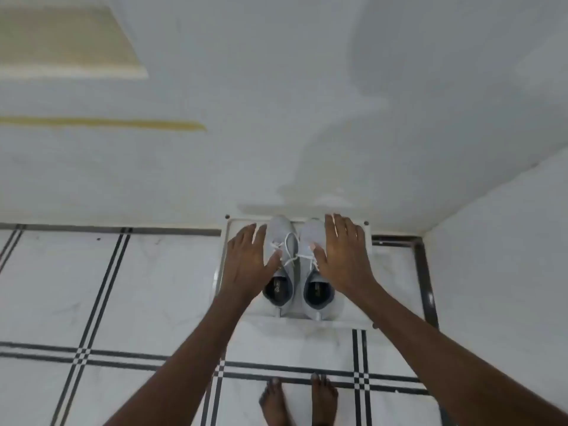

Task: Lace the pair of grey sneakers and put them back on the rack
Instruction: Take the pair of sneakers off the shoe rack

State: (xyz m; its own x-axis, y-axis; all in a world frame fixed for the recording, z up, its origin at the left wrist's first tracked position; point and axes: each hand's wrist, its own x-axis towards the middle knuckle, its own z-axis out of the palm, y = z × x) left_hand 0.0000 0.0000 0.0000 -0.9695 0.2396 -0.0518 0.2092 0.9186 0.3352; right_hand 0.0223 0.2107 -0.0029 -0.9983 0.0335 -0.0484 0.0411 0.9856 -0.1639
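Both grips are spread flat and hold nothing: left hand (249, 259) and right hand (344, 256) flank the grey sneakers (296, 272), thumbs touching them. Between the hands, the pair sits side by side on the white rack (347, 322), toes toward the wall (276, 133). Laces look tied. Judging by this, nudge them square, then let go gently.

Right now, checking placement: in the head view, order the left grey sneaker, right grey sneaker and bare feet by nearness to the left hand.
From left hand:
1. Left grey sneaker, beside its thumb.
2. Right grey sneaker, toward the right hand.
3. Bare feet, on the tiled floor below.
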